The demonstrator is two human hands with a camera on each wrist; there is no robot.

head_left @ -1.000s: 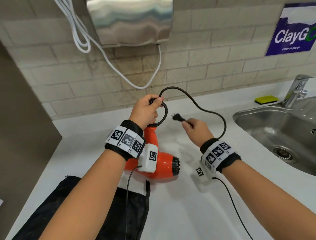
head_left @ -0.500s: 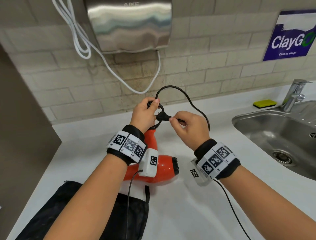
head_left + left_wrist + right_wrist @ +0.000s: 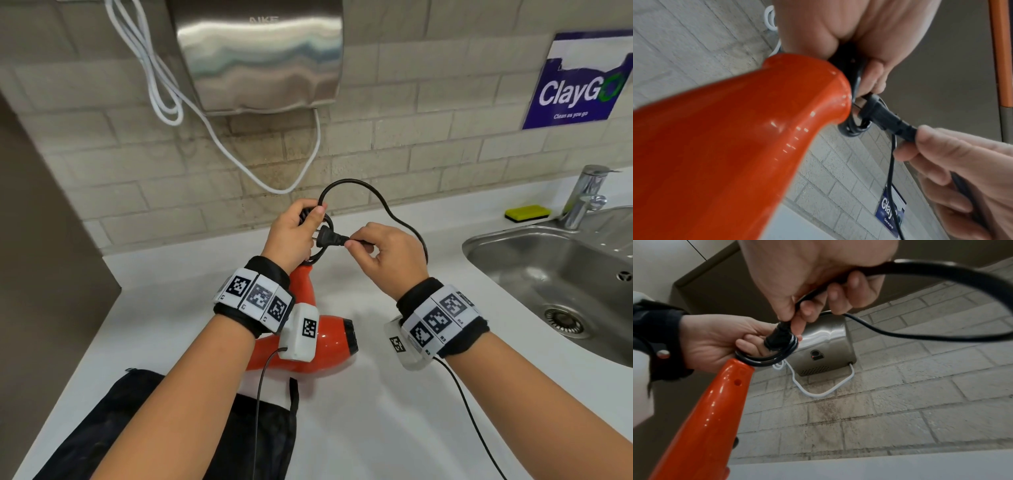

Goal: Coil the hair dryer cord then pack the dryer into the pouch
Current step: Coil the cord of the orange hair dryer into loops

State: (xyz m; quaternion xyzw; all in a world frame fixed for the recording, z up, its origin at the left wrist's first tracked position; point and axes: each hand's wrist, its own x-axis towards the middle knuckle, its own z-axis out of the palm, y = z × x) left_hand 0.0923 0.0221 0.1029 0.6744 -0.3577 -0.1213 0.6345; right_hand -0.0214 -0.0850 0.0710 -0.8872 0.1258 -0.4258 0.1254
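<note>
The glossy orange hair dryer [image 3: 318, 342] lies on the white worktop [image 3: 394, 411], its black cord [image 3: 394, 212] looped. The left hand [image 3: 291, 236] grips the coils at the handle end; the right hand [image 3: 387, 253] pinches the plug [image 3: 330, 238]. The black pouch [image 3: 137, 421] lies at 7 o'clock. The wall sign [image 3: 579, 82] reads "ClayGo".

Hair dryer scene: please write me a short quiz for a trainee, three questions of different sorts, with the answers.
1. True or false: the dryer is already inside the pouch.
2. What does the right hand pinch? A) sponge B) cord just behind the plug C) faucet
3. Fill in: the left hand holds the coiled ____ at the end of the dryer's handle.

Key:
1. False; it is outside the pouch.
2. B; plug.
3. cord.
</note>
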